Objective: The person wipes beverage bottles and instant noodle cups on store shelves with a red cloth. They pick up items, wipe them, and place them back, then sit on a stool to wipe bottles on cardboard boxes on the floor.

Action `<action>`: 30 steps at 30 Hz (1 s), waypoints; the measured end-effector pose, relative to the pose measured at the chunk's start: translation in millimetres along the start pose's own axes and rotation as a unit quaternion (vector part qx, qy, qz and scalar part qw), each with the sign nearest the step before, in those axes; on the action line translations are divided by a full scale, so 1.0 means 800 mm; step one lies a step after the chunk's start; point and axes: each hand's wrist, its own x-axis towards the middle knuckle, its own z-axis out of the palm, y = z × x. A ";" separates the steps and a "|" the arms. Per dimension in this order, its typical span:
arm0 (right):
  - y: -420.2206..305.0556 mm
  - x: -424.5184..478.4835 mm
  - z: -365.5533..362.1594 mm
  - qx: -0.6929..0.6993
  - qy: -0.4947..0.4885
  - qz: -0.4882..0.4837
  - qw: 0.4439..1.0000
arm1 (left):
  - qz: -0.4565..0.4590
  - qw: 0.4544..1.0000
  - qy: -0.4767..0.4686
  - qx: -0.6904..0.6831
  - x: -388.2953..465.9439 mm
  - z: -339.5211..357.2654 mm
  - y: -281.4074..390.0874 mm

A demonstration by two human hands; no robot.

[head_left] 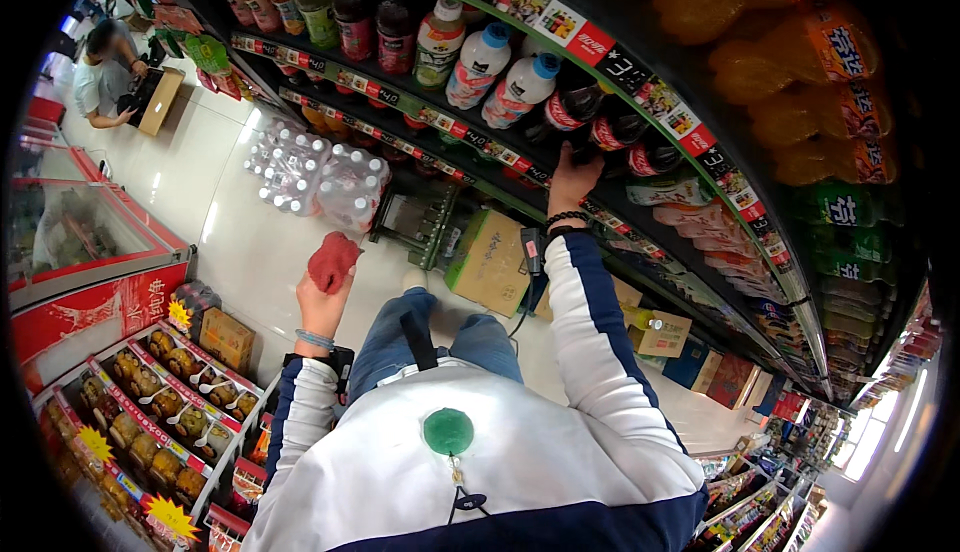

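Observation:
My left hand (322,303) holds a bunched red cloth (334,261) over the tiled floor. On the right, my right hand (576,175) reaches over the front edge of a drinks shelf (487,145). Its fingertips are at the dark cola bottles with red labels (571,106), which lean on the shelf. Whether the fingers grip a bottle is hard to tell. Left of them stand white bottles with blue caps (517,91) and a bottle with a white cap (439,42). A pack of orange and white drinks (701,233) lies to the right.
Shrink-wrapped bottle packs (315,169), a dark green crate (416,222) and a cardboard box (491,263) are on the floor by the shelf. Stepped jar displays (150,409) and a red-framed freezer (97,252) stand at left. A person (109,76) crouches farther off, holding a box.

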 end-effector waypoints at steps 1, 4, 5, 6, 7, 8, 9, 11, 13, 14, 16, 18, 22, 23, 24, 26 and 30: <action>-0.002 0.001 -0.004 0.010 0.014 0.010 1.000 | -0.003 1.000 -0.002 -0.005 0.002 0.002 -0.001; 0.007 -0.036 -0.003 0.089 -0.018 0.045 0.995 | 0.000 1.000 0.004 0.003 0.006 0.000 -0.009; -0.004 -0.049 -0.007 0.115 -0.066 0.060 0.989 | 0.001 1.000 0.009 0.007 0.004 0.001 -0.011; -0.017 -0.055 -0.003 0.095 -0.087 0.016 0.992 | 0.001 1.000 0.008 0.007 0.004 0.002 -0.010; -0.050 -0.059 -0.002 0.110 -0.088 -0.006 0.990 | 0.001 1.000 0.008 0.008 0.005 0.001 -0.008; -0.055 -0.055 0.005 0.085 -0.063 -0.017 0.994 | 0.006 1.000 0.005 0.010 0.008 -0.001 -0.006; -0.059 -0.047 0.015 0.060 -0.038 -0.028 0.997 | -0.001 1.000 0.000 0.004 0.009 -0.002 -0.008; -0.059 -0.034 0.032 0.106 -0.047 -0.038 0.992 | -0.017 1.000 -0.008 -0.006 0.009 -0.005 -0.014; -0.057 -0.027 0.040 0.115 -0.073 -0.024 0.990 | -0.020 1.000 -0.002 -0.024 0.007 -0.007 -0.013; -0.055 -0.024 0.041 0.102 -0.094 -0.005 0.990 | -0.022 0.999 0.001 -0.033 0.006 -0.009 -0.014; -0.051 -0.019 0.048 0.065 -0.095 -0.002 0.993 | -0.027 0.999 0.009 -0.032 0.003 -0.010 -0.020; -0.044 -0.015 0.054 0.035 -0.074 -0.004 0.997 | -0.031 0.999 0.011 -0.024 0.002 -0.013 -0.024; -0.061 -0.014 0.051 0.036 -0.059 -0.002 0.998 | -0.056 0.998 0.008 -0.017 -0.002 -0.018 -0.030; -0.062 -0.014 0.050 0.040 -0.063 0.010 0.997 | -0.063 0.998 0.004 -0.023 -0.002 -0.019 -0.031; -0.058 -0.016 0.051 0.049 -0.052 -0.017 0.997 | -0.053 0.998 0.009 -0.021 -0.002 -0.018 -0.032; -0.056 -0.024 0.049 0.065 -0.031 -0.070 0.995 | -0.037 0.999 0.017 -0.016 -0.003 -0.016 -0.033; -0.062 -0.069 0.015 0.177 -0.129 0.124 0.968 | -0.040 0.998 0.026 -0.030 0.000 -0.014 -0.034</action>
